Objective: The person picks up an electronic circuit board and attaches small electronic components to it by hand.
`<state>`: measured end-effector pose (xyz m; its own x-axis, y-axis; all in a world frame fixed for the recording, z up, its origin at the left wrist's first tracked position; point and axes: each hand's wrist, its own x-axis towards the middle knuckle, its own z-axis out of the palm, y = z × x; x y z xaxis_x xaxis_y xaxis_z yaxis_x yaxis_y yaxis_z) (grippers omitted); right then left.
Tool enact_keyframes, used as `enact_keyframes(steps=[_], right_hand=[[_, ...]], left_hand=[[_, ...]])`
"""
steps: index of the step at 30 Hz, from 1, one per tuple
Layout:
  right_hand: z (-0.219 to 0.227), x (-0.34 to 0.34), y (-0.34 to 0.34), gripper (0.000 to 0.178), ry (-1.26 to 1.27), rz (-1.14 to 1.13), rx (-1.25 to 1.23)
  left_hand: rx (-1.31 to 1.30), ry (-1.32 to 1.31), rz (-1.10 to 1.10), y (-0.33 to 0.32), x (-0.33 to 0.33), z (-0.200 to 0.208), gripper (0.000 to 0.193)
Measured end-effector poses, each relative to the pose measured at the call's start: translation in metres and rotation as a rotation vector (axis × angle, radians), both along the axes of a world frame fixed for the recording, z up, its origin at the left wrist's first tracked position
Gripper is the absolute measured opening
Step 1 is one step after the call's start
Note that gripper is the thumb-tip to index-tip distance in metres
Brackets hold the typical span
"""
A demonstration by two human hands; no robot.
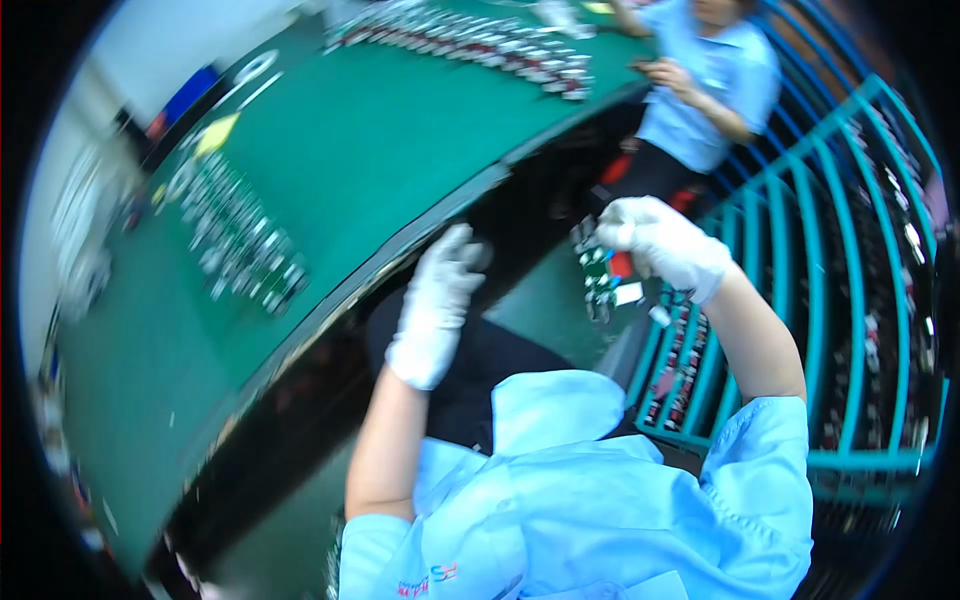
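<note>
our light-blue shirt point(600, 510) fills the bottom. our left hand point(435, 315), white-gloved, is loose, fingers half curled, near the edge of the green table point(400, 150). our right hand point(668, 248), gloved too, pinches a green circuit board point(597, 275) up in the air, between table and teal rack point(870, 460); rack contents too blurred for us to name. beyond the left hand we see a board cluster point(240, 235) on the table, yellow sheet point(216, 134) at its far end. farthest: long board row point(480, 45), plus co-worker point(720, 90) in light blue beside the table.
</note>
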<state>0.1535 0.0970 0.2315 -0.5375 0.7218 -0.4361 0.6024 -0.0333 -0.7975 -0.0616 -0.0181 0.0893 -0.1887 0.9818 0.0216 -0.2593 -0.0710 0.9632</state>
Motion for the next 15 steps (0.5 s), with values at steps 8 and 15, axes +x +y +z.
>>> enact_keyframes(steps=[8,15], right_hand=[[-0.082,-0.176,-0.059,0.044,-0.012,0.87,0.253],[-0.103,-0.154,-0.049,0.053,0.376,0.393,-0.11]], left_hand=[[-0.14,-0.953,0.373,-0.081,0.011,-0.016,0.077],[0.034,-1.348,0.45,-0.086,0.012,0.011,0.058]])
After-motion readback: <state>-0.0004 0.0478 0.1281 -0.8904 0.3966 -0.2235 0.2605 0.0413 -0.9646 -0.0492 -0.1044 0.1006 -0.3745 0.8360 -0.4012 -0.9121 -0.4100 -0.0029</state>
